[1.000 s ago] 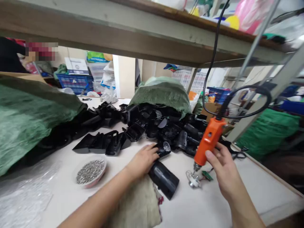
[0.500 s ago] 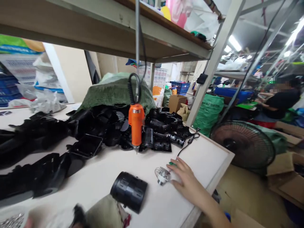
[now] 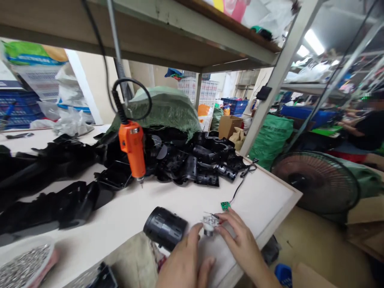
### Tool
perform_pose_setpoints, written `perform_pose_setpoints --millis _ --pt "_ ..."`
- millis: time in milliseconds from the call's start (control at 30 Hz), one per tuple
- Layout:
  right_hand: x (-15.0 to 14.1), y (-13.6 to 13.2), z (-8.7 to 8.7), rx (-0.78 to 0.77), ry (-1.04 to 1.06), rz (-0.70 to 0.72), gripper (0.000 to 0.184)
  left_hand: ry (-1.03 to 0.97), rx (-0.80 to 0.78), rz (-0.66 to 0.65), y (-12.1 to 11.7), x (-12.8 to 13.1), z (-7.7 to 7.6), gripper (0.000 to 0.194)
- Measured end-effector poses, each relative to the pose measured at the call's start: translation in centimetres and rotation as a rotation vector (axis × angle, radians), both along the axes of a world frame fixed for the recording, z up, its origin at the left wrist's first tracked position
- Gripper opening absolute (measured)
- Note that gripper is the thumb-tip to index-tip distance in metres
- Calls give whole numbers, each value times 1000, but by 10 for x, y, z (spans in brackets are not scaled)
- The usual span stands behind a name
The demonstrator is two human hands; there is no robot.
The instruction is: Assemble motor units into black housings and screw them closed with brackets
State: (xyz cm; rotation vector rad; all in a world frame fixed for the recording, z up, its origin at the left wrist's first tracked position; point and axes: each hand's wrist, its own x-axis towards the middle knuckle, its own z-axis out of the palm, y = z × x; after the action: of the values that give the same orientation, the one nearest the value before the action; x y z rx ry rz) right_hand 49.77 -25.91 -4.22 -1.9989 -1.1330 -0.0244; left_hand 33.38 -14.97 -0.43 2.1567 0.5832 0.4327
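A small clear-and-metal part (image 3: pixel 209 222) with wires is pinched at its right side by my right hand (image 3: pixel 240 240). My left hand (image 3: pixel 186 260) reaches in from below, thumb and fingers apart, its index fingertip close to the part's left side. Just left of the part, a black slotted plastic cylinder (image 3: pixel 165 227) lies on its side, partly behind my left hand. A green circuit board (image 3: pixel 225 206) on a dark cable rests beyond my right fingertips. An orange electric screwdriver (image 3: pixel 132 150) hangs over the table (image 3: pixel 129 212), tip down.
Black plastic parts (image 3: pixel 177 160) are heaped across the back and left. A tub of small metal pieces (image 3: pixel 45 266) stands at the front left beside a cloth (image 3: pixel 135 256). A shelf (image 3: pixel 186 36) spans overhead. Beyond the table's right edge are a fan (image 3: pixel 315 184) and a person (image 3: pixel 367 128).
My left hand has come in from the lower left toward the part. My right fingers have left the circuit board and closed on the part. The view has shifted, with the screwdriver now farther left.
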Motion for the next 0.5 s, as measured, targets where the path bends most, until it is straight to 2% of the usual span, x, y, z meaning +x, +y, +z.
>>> perform_pose_setpoints --millis 100,167,267,367,400,433,500 --pt "0 -9 -4 45 -26 -70 29 -35 -302 -40 -7 42 -3 51" --pt "2 -17 -4 51 -34 -83 27 -89 -447 -23 -6 59 -8 49" --pt "9 -26 0 6 -54 -35 30 -194 -641 -9 -2 70 -18 51" --pt "32 -28 2 -57 -109 11 53 -252 -839 -14 -3 70 -26 58" --pt "45 -27 2 -70 -132 13 55 -277 -886 -18 -6 70 -28 60" --pt "60 -24 2 -77 -155 7 51 -316 -925 -22 -11 71 -29 60" --pt "95 -19 0 -63 -196 -39 26 -430 -990 -21 -23 75 -30 58"
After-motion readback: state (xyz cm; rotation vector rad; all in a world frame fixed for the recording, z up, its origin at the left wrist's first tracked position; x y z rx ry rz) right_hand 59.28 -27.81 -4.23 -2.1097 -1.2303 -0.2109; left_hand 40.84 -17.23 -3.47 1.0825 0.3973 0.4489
